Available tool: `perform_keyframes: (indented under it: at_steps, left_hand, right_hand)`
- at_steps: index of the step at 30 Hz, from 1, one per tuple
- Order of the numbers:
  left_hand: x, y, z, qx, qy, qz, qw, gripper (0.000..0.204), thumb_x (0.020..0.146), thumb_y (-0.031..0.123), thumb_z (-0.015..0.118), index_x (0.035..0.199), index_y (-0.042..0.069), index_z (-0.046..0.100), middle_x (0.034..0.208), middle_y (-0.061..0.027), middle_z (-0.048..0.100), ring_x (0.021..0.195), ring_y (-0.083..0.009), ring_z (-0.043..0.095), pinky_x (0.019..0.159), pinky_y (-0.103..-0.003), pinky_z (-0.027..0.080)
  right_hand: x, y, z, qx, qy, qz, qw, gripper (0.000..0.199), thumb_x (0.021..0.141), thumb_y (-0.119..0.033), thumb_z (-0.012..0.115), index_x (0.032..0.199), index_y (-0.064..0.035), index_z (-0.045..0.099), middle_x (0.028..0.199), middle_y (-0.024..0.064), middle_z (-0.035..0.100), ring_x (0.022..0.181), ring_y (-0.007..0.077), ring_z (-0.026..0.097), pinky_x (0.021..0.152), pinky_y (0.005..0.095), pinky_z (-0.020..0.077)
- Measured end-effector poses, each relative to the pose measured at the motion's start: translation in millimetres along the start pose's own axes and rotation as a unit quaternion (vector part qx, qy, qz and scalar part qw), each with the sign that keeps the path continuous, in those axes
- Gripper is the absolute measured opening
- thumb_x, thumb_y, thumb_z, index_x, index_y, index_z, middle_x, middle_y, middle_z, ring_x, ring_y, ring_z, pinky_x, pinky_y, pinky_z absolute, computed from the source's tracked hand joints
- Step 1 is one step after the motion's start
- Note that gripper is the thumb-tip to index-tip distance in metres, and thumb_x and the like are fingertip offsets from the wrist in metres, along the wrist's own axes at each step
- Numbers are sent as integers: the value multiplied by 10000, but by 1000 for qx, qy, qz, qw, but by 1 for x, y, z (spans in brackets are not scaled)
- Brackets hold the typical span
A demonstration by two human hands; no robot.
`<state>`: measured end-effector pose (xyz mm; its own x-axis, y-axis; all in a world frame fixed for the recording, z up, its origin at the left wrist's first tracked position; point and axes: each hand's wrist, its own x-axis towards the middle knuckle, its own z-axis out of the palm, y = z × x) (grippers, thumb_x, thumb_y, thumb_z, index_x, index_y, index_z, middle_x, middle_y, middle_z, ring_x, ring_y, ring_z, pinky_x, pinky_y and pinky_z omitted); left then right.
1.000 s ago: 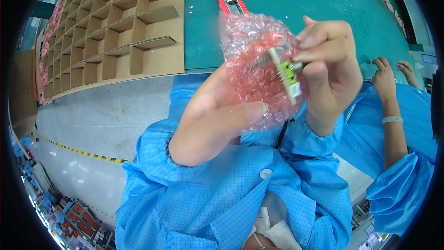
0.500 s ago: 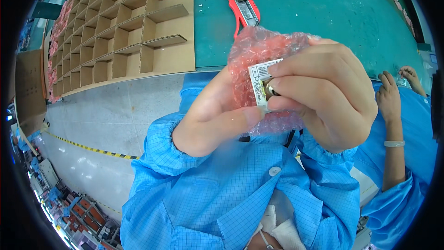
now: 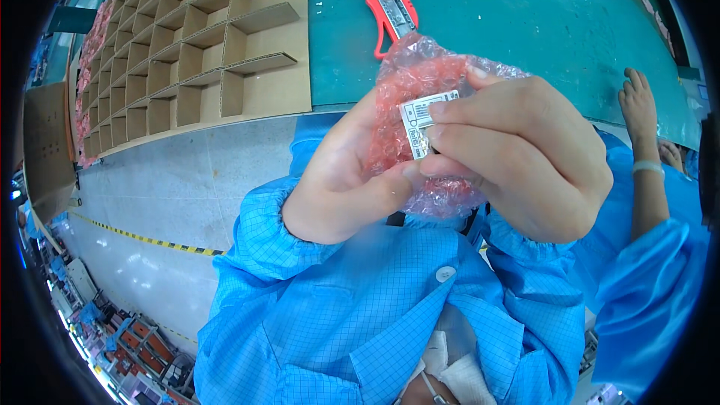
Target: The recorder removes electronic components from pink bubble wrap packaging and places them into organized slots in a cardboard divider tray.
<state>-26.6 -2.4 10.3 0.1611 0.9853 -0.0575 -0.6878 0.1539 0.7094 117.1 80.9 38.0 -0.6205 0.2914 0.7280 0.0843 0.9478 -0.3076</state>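
A pinkish-red bubble-wrap pouch (image 3: 394,116) sits between my hands in front of my chest. My left hand (image 3: 349,161) is closed on it from the left, with the thumb along its lower edge. My right hand (image 3: 532,150) pinches a small part with a white printed label (image 3: 415,116) against the face of the wrap. Fingertips cover much of that part, so its full shape is hidden. Beyond the pouch, a red-handled utility knife (image 3: 388,0) lies on the green table.
Cardboard dividers (image 3: 191,60) form a grid of cells at the left of the green table (image 3: 517,7). At the right, another person's arm (image 3: 646,127) with a bracelet rests near the table edge. Black-yellow tape (image 3: 150,237) marks the grey floor.
My right fingers have slid slightly inward over the labelled part, hiding a round dark piece seen earlier. The other person's hand has reached farther over the table.
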Motion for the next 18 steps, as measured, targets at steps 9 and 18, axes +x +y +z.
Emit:
perform_keyframes:
  at_steps: [9, 18]
  left_hand:
    - [5, 3, -1, 61, -37, 14, 997, 680, 792, 63, 586, 1360, -54, 232, 1356, -155, 374, 1228, -235, 411, 1010, -341, 331]
    - [12, 5, -6, 47, -24, 24, 998, 676, 798, -15, 466, 1397, -21, 153, 1395, -161, 313, 1234, -243, 413, 1011, -350, 344]
  right_hand:
    - [-5, 8, -1, 60, 3, -2, 998, 246, 579, -106, 744, 761, 21, 637, 723, 126, 622, 680, 240, 623, 642, 331, 519]
    - [-2, 19, -6, 33, -80, 30, 996, 271, 570, -132, 713, 821, -38, 669, 751, 67, 600, 649, 199, 564, 541, 285, 450]
